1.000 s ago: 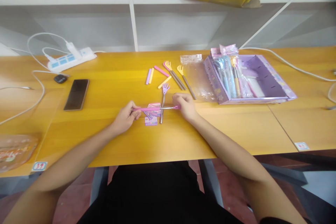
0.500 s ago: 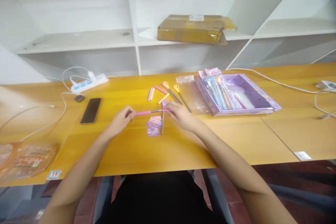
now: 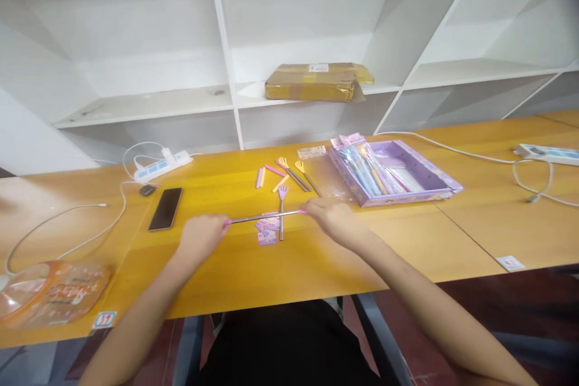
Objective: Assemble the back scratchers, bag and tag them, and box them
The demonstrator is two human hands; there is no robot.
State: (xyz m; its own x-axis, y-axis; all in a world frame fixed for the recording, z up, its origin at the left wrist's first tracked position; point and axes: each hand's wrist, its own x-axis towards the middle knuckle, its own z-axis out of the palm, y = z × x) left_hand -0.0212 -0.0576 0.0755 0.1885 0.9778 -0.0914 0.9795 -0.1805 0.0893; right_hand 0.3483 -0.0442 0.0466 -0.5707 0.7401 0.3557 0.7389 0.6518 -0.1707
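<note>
A telescopic back scratcher (image 3: 257,218) stretches between my hands, its thin metal rod drawn out long. My left hand (image 3: 202,238) is closed round its pink end. At the other pink end, my right hand (image 3: 332,220) grips it, and the fingers hide most of that end. Beneath the rod lies a purple hand-shaped back scratcher (image 3: 282,193) with a metal shaft. Small printed cards (image 3: 266,236) lie beside that shaft. Farther back are yellow-headed back scratchers (image 3: 300,166) and several pink, purple and yellow tubes (image 3: 260,177).
A purple box (image 3: 429,193) with bagged back scratchers (image 3: 368,169) stands at the right. To the left are a phone (image 3: 165,209), a power strip (image 3: 163,167) with cables and an orange plastic bag (image 3: 58,292). A taped carton (image 3: 312,83) sits on the shelf.
My hands have moved apart, and the held back scratcher's metal rod now shows much longer between them. The camera view has shifted.
</note>
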